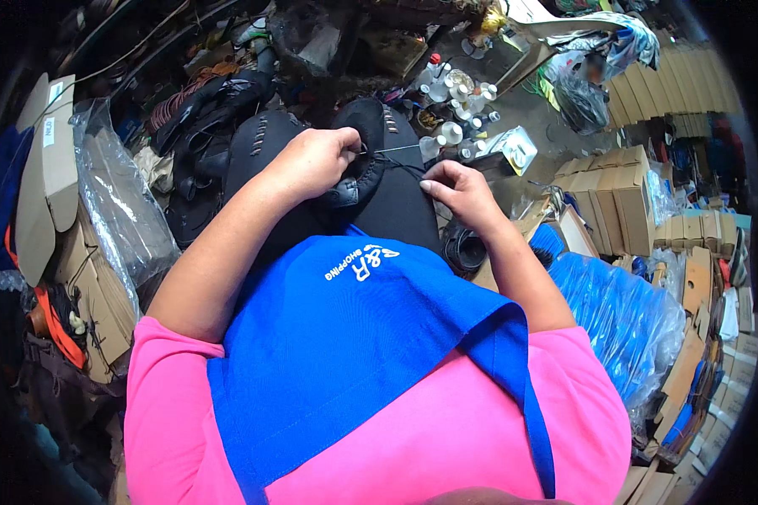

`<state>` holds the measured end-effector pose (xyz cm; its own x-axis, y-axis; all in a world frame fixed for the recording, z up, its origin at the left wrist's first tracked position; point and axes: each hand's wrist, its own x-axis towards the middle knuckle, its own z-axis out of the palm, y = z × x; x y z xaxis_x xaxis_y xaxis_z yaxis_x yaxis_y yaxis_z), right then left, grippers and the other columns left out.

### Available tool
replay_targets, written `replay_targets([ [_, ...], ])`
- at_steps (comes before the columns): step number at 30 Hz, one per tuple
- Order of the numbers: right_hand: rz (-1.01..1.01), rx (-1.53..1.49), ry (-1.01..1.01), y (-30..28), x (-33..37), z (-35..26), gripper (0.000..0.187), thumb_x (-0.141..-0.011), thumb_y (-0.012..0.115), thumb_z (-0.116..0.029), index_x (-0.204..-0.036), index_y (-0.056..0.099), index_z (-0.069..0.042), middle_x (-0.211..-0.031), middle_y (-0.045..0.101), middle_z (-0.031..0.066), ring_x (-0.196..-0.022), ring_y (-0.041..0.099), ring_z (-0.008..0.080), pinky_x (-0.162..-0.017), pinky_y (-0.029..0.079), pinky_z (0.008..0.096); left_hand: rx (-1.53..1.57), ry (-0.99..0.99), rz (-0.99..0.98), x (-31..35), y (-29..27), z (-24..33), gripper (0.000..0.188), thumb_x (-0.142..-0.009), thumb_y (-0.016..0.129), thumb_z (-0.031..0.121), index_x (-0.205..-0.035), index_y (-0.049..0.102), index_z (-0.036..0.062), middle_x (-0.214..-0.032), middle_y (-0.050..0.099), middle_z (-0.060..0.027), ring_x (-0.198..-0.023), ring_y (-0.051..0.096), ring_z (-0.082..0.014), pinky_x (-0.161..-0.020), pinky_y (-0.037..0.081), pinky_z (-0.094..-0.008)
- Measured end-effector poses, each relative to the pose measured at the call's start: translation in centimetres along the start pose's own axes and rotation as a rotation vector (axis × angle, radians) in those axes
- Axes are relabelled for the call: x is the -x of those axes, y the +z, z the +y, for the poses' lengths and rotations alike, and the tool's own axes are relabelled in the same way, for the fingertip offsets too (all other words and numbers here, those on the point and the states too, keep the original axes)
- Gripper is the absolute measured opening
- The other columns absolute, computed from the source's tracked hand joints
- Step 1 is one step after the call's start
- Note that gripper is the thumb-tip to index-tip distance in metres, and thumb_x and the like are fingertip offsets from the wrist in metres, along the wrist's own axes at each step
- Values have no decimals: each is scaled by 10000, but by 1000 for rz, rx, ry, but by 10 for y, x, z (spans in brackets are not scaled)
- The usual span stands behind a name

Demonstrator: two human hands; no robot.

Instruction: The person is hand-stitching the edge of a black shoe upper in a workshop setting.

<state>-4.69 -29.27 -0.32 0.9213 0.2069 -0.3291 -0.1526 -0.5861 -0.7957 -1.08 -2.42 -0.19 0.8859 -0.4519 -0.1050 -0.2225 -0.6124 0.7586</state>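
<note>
A black shoe [364, 178] rests on my lap between my black-clad thighs. My left hand [312, 165] is closed on its near-left edge, thumb and fingertips pressed together at the opening. From there a thin pale strand [396, 149] runs right, and a loose dark cord [400, 162] loops beside it toward my right hand. To the right of the shoe, my right hand [463, 192] pinches thumb against forefinger, with the dark cord's end appearing to sit between them. The exact tip of the pinch is too small to make out.
Several small white bottles [459, 97] stand ahead on the right. Dark shoes [206, 143] are piled left of my legs. Stacked cardboard [606, 198] and a blue plastic-wrapped bundle [615, 316] lie at right. A clear plastic bag [122, 198] leans at left.
</note>
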Motion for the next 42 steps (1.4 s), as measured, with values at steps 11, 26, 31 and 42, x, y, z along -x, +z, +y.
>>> replay_targets([
  [11,285,681,-360,-42,-56,-56,162,-776,668,-194,-879,651,-70,-935,601,117,-875,590,317,-771,481,403,-119,92,7,3,-4,6,165,-861,547,107,-1005,602,47,-901,649,-198,-881,625,-363,-762,490,-407],
  [26,-177,1204,-786,2,-56,-78,136,-779,546,-113,-902,570,-166,-812,622,15,-897,589,210,-822,390,375,-270,263,74,9,-7,-10,109,-796,507,87,-886,566,66,-780,623,-164,-794,611,-357,-698,471,-465],
  [31,-117,1101,-815,-22,-58,-43,145,-765,559,-116,-904,563,-160,-805,619,29,-890,589,223,-829,399,366,-483,313,121,37,-32,-27,140,-777,505,67,-901,570,65,-808,622,-157,-809,614,-339,-709,477,-446],
  [42,-32,-670,-373,-27,-64,-96,255,-905,601,-278,-970,624,-33,-892,644,67,-807,590,127,-762,463,257,549,282,270,40,-81,33,94,-857,602,102,-823,627,18,-856,632,-52,-836,598,-127,-783,455,-254],
])
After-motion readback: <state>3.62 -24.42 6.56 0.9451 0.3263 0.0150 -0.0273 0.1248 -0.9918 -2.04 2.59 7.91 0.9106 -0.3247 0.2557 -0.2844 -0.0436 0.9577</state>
